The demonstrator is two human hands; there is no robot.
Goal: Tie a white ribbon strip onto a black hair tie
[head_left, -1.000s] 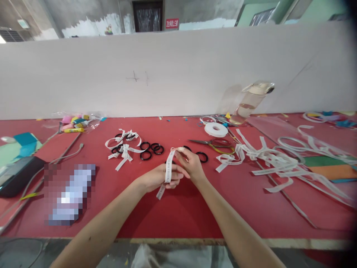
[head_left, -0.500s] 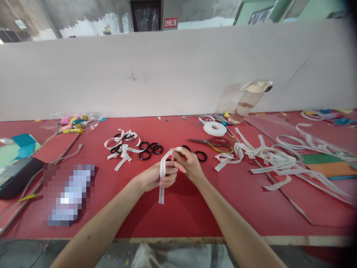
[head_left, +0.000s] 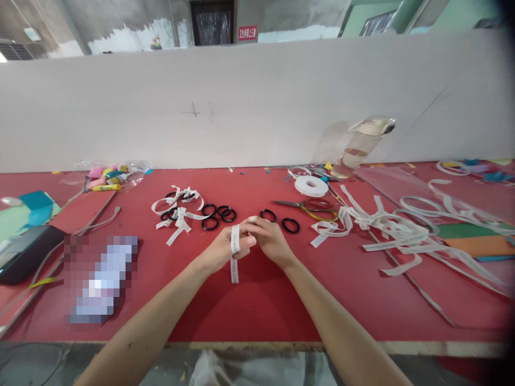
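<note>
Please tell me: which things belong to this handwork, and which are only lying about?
Likely in the work:
printed ribbon, looped on the left hand
black rings, some with white bows
loose ribbons
white roll
scissors

Likely just lying about:
bottle
cable
coloured paper

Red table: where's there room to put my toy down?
The red table is bare between the dangling printed ribbon and the table's near edge. Another patch lies beyond the black rings, between the white bows and ribbon roll. It's crowded on the right with tangled ribbons and scissors.
</note>
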